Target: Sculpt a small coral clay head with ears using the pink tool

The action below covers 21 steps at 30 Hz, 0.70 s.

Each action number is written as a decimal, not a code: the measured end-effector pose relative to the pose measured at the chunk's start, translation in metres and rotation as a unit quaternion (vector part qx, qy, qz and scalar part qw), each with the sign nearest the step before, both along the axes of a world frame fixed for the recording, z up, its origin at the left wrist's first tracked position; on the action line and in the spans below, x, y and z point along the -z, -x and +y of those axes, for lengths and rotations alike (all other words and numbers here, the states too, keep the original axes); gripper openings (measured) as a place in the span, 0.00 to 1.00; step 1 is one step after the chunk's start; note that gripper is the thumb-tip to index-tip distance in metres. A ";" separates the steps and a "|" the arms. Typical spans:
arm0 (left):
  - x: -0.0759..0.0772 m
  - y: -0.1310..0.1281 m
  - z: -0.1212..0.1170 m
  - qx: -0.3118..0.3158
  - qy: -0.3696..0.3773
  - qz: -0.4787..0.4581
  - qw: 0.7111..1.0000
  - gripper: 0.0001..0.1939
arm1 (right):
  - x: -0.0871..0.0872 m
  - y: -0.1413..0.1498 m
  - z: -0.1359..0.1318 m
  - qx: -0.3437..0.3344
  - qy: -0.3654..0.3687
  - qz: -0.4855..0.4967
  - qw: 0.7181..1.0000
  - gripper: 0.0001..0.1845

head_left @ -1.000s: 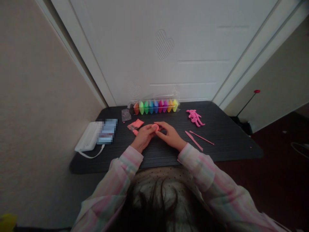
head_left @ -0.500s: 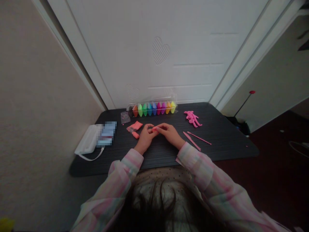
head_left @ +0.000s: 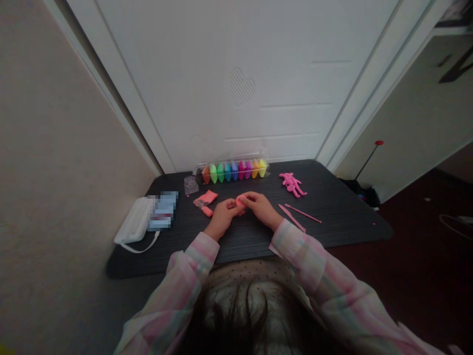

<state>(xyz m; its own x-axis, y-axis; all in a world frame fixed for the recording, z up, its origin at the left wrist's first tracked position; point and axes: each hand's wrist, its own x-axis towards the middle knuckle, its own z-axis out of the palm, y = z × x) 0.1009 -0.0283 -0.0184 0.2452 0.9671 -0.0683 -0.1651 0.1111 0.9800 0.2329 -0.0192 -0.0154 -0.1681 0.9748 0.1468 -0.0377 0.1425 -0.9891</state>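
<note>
Between my two hands is a small piece of coral-pink modelling clay (head_left: 241, 200), rounded and partly covered by fingers. My left hand (head_left: 226, 215) holds it from the left, fingers curled beneath and beside it. Thumb and fingers of my right hand (head_left: 260, 206) pinch it from the other side. Left of my hands lies an opened wrapper (head_left: 207, 197) of the same coral colour, with a lump of coral clay (head_left: 207, 211) at its lower end. A pink modelling knife (head_left: 291, 218) and a thin pink modelling tool (head_left: 303, 213) rest right of my right hand.
Along the back of the dark table (head_left: 343, 222) stands a clear pack of coloured clay (head_left: 235, 170). Beside it sits a small clear plastic cup (head_left: 191, 185). A pink clay figure (head_left: 292, 185) lies back right. A white device (head_left: 136, 221) with a cable is at left.
The clay now shows as a wider, rounder shape between my fingers. My hands stay together at nearly the same place, and the camera view has shifted slightly.
</note>
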 end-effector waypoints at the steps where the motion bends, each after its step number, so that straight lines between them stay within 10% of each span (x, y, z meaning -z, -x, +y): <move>1: 0.000 0.000 0.000 0.001 -0.001 0.001 1.000 0.11 | 0.000 0.001 0.000 0.005 0.003 0.005 1.000 0.10; 21: -0.002 -0.001 0.001 -0.020 0.093 -0.215 0.972 0.05 | -0.001 0.005 0.002 0.022 -0.016 -0.014 1.000 0.10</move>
<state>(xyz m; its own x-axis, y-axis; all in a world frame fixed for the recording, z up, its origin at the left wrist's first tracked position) 0.1021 -0.0271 -0.0167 0.2517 0.9573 -0.1422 -0.5636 0.2645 0.7825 0.2278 -0.0168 -0.0147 -0.1290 0.9765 0.1728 -0.0021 0.1740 -0.9847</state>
